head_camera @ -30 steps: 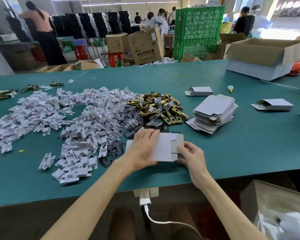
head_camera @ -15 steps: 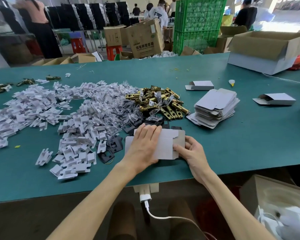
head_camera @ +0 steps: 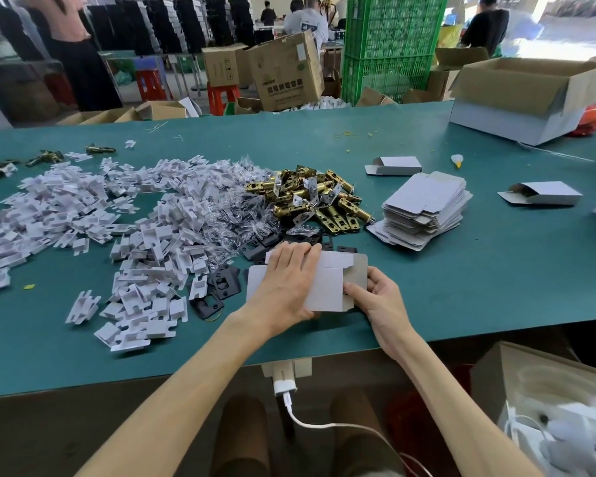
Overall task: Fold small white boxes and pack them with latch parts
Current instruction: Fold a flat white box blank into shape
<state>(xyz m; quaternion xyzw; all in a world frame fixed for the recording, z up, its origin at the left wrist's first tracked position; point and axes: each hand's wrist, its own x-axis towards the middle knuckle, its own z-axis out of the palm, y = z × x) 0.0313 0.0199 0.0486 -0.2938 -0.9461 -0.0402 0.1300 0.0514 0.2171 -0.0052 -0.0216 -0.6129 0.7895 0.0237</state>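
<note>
**Neighbour:** What's under your fingers?

**Me:** A small white cardboard box [head_camera: 331, 287], lying flat on the green table top [head_camera: 461, 287] close to its near edge. My left hand [head_camera: 286, 287] lies palm down on it, fingers straight and pressed together, tips at its far edge. My right hand [head_camera: 382, 301] is at the box's right end. Its fingers curl round the grey-lined end flap and its forefinger tip rests on the white face.

**Neighbour:** Any brand or writing?

**Me:** The box face is plain white. The only lettering is far beyond my left fingertips, on a tilted brown cardboard carton [head_camera: 283, 74]. It has a green logo and a row of dark characters, too blurred to read.

**Neighbour:** How many of each thing?

**Me:** One box is under my hands. One folded white box [head_camera: 396, 165] lies well beyond my right fingers, and a second one lies well off to their right, so that makes two.

One stack of flat white box blanks [head_camera: 427, 204] sits beyond my right fingers, nearer than the first folded box.

Beyond my left fingertips is one heap of brass latch bolts [head_camera: 310, 201], too tangled to count. Flat black metal strike plates [head_camera: 222, 285] lie just left of my left hand and past its fingertips. Some are half hidden, so I cannot give a number.

Further left spreads a drift of white notched insert pieces [head_camera: 83, 215], far too many to count.
</note>
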